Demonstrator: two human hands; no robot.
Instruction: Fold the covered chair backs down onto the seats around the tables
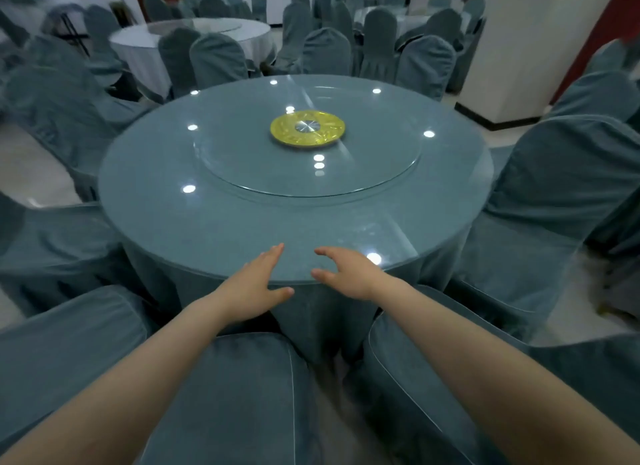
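Observation:
A round table point(173, 229) with a grey-blue cloth and a glass top fills the middle of the view. Grey-blue covered chairs ring it. Right below me a chair point(239, 388) lies with its covered back flat, one point(426, 378) to its right and one point(69, 340) to its left likewise low. My left hand point(256, 288) and my right hand point(346, 274) hover over the table's near edge, fingers spread, holding nothing. A chair point(568, 187) on the right stands with its back upright.
A glass turntable point(242, 173) with a yellow centre disc point(307, 128) sits on the table. Upright covered chairs point(325, 52) stand beyond it, and a white-clothed round table point(138, 45) is at the back left. A white pillar point(519, 49) rises at the right.

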